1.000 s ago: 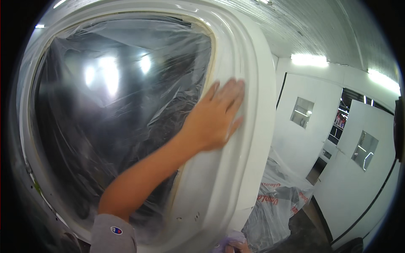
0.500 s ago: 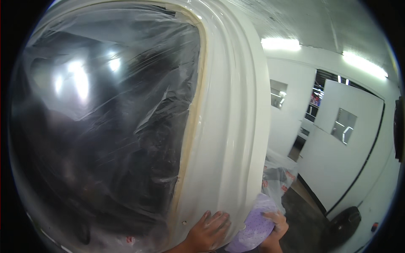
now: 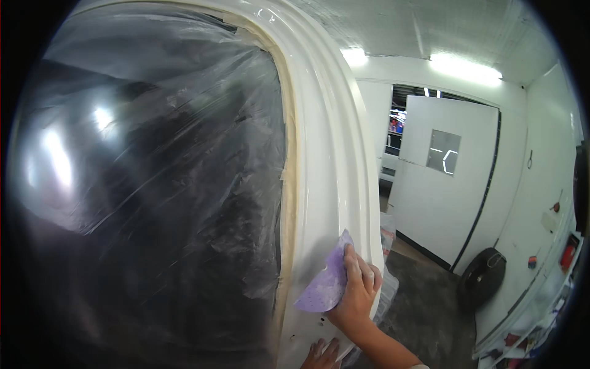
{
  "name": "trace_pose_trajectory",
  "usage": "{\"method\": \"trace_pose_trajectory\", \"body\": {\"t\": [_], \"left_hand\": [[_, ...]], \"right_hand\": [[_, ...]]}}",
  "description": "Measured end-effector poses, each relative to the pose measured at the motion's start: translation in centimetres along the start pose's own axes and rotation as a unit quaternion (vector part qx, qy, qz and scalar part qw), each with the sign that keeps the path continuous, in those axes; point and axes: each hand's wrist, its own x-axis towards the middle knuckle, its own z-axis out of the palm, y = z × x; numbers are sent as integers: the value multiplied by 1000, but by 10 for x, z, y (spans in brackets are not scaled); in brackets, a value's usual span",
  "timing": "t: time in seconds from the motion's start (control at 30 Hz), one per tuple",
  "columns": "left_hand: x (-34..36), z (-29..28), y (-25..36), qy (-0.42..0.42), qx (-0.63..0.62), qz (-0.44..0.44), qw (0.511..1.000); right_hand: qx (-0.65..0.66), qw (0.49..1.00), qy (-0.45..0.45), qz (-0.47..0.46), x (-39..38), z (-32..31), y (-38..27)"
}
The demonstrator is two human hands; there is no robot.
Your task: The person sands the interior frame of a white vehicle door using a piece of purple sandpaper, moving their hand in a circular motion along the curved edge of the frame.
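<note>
A folded purple sandpaper sheet (image 3: 324, 286), dusted with white, is gripped in my right hand (image 3: 359, 292) and lies against the white body panel (image 3: 316, 166). Below it, at the lower edge of the view, my left hand (image 3: 321, 355) rests on the same panel with its fingers apart and holds nothing; its wrist is out of view. A few small dark holes (image 3: 321, 320) show in the panel between the two hands. Beige masking tape (image 3: 291, 197) runs up the panel's left side, along the edge of clear plastic film (image 3: 184, 203) over a dark window.
Crumpled clear plastic (image 3: 387, 295) hangs beside the panel's right edge. Beyond stand a partly open white door (image 3: 442, 190) and a black round object (image 3: 482, 280) by the wall. A cluttered shelf (image 3: 522, 341) is at the lower right.
The view has turned to the right. My right hand has brought the sandpaper from beside the panel's edge up onto its face, while my left hand now sits lower in view.
</note>
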Motion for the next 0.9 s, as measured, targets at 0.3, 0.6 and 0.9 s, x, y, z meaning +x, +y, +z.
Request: {"method": "trace_pose_trajectory", "body": {"t": [0.3,0.6,0.9], "left_hand": [[-33,1,-24,1,-100,-18,995],[-40,5,-29,-19,-137,-52,989],[-37,15,-30,-35,-197,-68,977]], "right_hand": [[-23,997,-45,66,113,22,-6],[-55,979,-147,129,65,25,-19],[18,1000,0,0,283,37,14]]}}
